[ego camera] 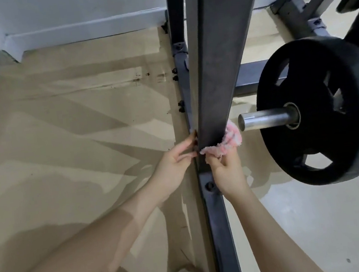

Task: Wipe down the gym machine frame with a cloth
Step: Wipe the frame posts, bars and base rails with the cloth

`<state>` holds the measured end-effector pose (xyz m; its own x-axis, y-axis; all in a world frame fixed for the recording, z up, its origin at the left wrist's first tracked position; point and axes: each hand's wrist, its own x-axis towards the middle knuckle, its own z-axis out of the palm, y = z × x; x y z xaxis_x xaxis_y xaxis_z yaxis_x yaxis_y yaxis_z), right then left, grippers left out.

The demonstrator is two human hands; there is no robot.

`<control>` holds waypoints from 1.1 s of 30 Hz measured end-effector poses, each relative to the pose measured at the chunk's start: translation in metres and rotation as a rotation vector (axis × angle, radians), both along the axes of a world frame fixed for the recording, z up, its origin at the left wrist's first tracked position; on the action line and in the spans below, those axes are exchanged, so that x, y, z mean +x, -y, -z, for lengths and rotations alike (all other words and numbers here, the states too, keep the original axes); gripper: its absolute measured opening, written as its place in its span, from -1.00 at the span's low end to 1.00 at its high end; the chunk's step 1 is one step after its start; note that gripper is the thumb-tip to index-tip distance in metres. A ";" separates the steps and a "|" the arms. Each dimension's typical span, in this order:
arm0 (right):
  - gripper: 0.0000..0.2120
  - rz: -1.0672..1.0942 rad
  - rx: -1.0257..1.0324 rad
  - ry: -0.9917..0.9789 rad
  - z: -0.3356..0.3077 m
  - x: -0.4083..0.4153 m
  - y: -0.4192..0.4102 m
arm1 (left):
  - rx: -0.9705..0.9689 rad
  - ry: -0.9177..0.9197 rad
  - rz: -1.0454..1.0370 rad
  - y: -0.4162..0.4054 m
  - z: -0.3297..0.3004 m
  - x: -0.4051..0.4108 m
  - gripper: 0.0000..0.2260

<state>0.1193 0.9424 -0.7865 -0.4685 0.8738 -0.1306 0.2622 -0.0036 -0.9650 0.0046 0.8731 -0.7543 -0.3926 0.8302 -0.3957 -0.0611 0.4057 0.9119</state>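
Where upright post (pixel 212 100) meets base, I see right hand (pixel 227 170) pinching pink cloth (pixel 226 140), left hand (pixel 175 163) fingers straight, touching post edge; weight plate (pixel 319 105) near at 3 o'clock, open floor (pixel 72 137) at 9.

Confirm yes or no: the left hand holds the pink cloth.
No, the right hand grips the pink cloth; the left hand touches the upright frame post.

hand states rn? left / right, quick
Left hand: fingers fairly straight, fingertips touching the left edge of the dark upright post, holding nothing.
Right hand: gripping the pink cloth against the post's lower end.
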 end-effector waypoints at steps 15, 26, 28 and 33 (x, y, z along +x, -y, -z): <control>-0.59 -0.137 -0.038 0.472 -0.049 -0.055 0.047 | 0.019 -0.192 0.521 -0.035 -0.011 -0.117 -0.46; -0.69 0.102 0.052 0.736 -0.128 -0.200 0.026 | 0.137 -0.115 0.801 -0.048 -0.060 -0.288 -0.54; -0.65 0.177 0.040 0.770 -0.143 -0.208 0.025 | 0.147 -0.081 0.825 -0.048 -0.071 -0.310 -0.52; -0.65 0.140 0.238 1.087 -0.158 -0.216 0.016 | 0.134 -0.052 0.819 -0.066 -0.090 -0.342 -0.52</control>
<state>-0.0970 0.9264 -0.6281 -0.1034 0.9670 -0.2330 0.9775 0.0554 -0.2038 -0.3372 0.9391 -0.6644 0.3410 0.9002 -0.2709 0.2495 0.1911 0.9493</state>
